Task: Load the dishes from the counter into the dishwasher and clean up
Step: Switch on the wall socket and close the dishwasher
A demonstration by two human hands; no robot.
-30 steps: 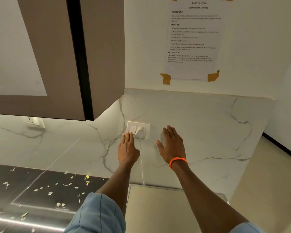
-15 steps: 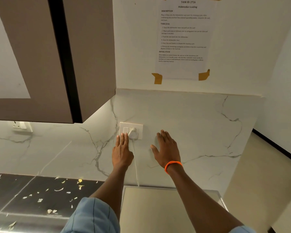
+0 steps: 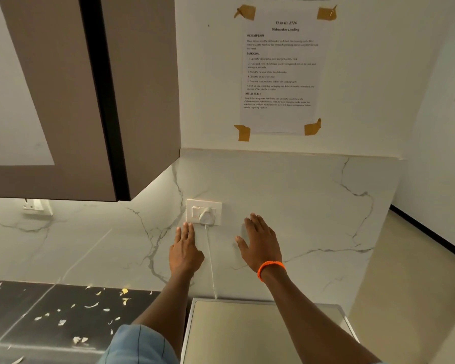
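Both my hands are stretched out flat toward the marble backsplash. My left hand [image 3: 185, 249] has straight fingers whose tips lie just under the white wall socket [image 3: 203, 212], beside its white plug and cord [image 3: 210, 261]. My right hand [image 3: 260, 241], with an orange band on the wrist, is spread open to the right of the socket. Neither hand holds anything. Below them is the beige top of the dishwasher [image 3: 247, 332]. No dishes are in view.
A dark counter [image 3: 50, 319] at the lower left is strewn with several small scraps. A brown wall cupboard [image 3: 90, 101] hangs above it. A taped instruction sheet [image 3: 281, 72] is on the wall. Beige floor lies to the right.
The view has shifted a little, so hands and socket sit slightly lower and to the left in frame. My left fingertips have slipped from beside the plug to just below the socket.
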